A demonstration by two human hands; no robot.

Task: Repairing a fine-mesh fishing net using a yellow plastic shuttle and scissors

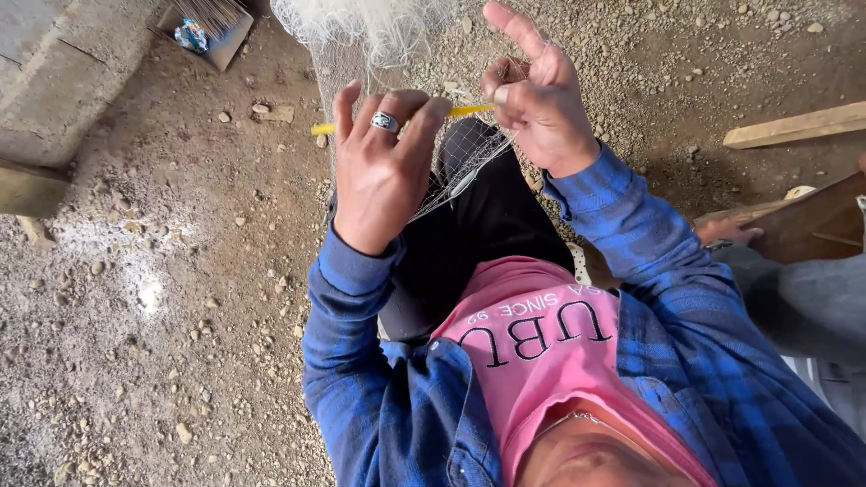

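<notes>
Left hand (381, 171), right hand (534, 95), yellow needle (469, 110), net (379, 36)

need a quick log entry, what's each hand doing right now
Left hand: fingers curled around the fine white net, touching the yellow stick.
Right hand: pinching the yellow stick's other end, index finger raised.

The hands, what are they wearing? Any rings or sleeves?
Both arms are in blue plaid shirt sleeves with cuffs at the wrists. The left hand wears a chunky silver ring on one finger. The right hand is bare, with no ring that shows. No gloves on either.
</notes>
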